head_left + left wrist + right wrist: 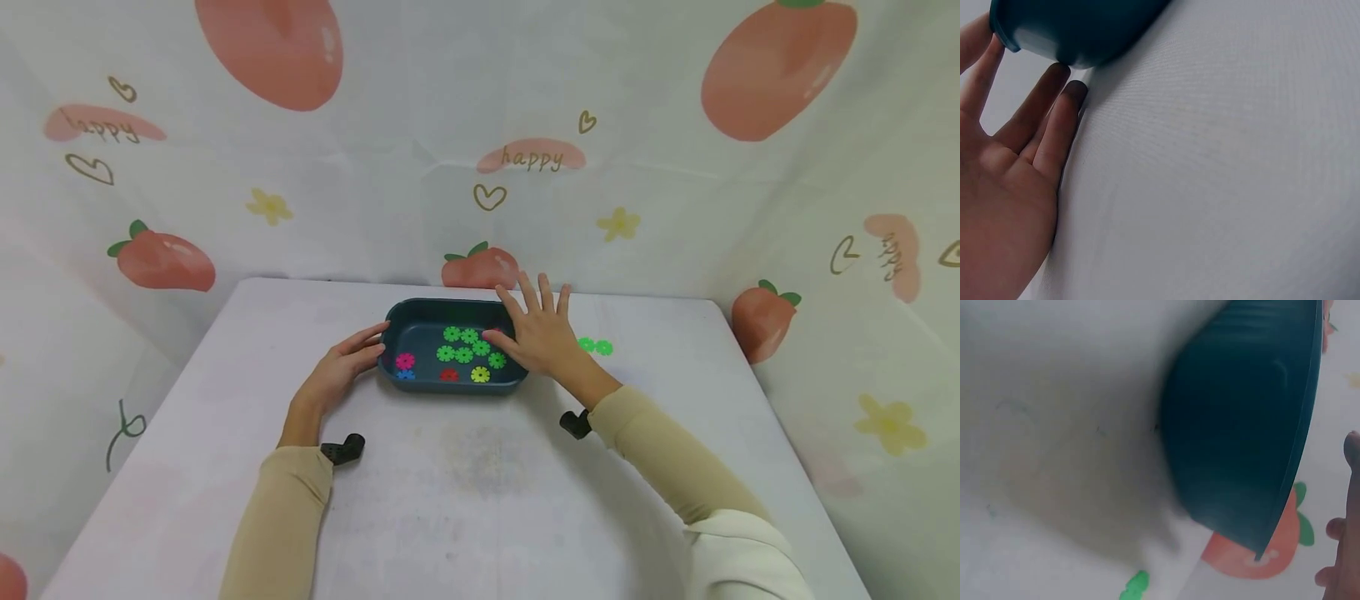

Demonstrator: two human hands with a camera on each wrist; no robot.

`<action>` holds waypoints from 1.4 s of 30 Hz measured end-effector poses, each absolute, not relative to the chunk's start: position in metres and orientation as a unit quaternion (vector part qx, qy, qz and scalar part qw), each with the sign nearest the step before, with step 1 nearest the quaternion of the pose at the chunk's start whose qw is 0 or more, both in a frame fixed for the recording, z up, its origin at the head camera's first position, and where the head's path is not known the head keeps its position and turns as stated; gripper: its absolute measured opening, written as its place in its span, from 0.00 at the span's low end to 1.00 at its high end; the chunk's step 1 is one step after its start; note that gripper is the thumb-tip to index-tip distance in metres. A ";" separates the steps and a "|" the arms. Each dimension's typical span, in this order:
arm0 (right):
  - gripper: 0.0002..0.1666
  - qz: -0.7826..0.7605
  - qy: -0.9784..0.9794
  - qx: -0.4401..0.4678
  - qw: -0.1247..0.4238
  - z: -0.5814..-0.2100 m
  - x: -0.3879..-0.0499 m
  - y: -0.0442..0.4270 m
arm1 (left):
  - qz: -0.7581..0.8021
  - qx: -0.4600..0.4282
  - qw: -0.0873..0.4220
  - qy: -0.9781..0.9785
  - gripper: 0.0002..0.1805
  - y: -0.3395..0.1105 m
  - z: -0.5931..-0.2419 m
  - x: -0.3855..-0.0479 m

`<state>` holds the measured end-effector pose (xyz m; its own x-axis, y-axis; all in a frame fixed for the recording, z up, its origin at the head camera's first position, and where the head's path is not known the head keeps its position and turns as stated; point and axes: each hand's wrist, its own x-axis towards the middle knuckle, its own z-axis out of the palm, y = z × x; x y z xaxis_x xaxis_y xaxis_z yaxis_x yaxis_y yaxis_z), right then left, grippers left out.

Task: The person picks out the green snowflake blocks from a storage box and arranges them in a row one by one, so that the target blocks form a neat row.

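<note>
A dark teal plastic basin [457, 387] stands on the white table, with toothed plastic snowflake discs in it. Several of these are green discs [464, 355]; along the near side lie a pink disc [405, 361], a blue disc [406, 375], a red disc [448, 375] and a yellow disc [480, 375]. My left hand [340, 371] touches the basin's left end with fairly straight fingertips, also seen against its wall [1079, 31]. Above the right end, my right hand [542, 335] is spread wide and partly hides that rim. In the right wrist view its visible fingers are apart from the basin.
Two green discs [596, 345] lie on the table [465, 517], to the right of the basin. A printed cloth backdrop [420, 108] hangs behind and at the sides. Black wrist devices [345, 450] sit at both cuffs.
</note>
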<state>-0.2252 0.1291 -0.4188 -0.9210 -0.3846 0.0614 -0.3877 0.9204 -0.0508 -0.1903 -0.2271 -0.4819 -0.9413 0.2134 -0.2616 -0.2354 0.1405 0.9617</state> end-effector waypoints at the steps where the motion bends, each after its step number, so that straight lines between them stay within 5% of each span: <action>1: 0.51 0.031 -0.979 0.201 0.026 -0.419 -0.225 0.127 | 0.655 -0.007 0.170 0.736 0.32 -0.227 -0.482 -0.190; 29: 0.49 0.044 -0.961 0.270 0.038 -0.426 -0.223 0.091 | 0.649 0.006 0.154 0.745 0.33 -0.227 -0.488 -0.192; 42: 0.41 0.161 -0.939 0.304 -0.022 -0.432 -0.227 0.070 | 0.657 0.001 0.153 0.738 0.32 -0.226 -0.487 -0.191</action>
<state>-0.2270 0.0701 -0.4325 -0.8143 -0.5775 0.0577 -0.5636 0.7631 -0.3163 -0.1914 -0.2265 -0.4869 -0.9529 0.2027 -0.2255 -0.2003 0.1377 0.9700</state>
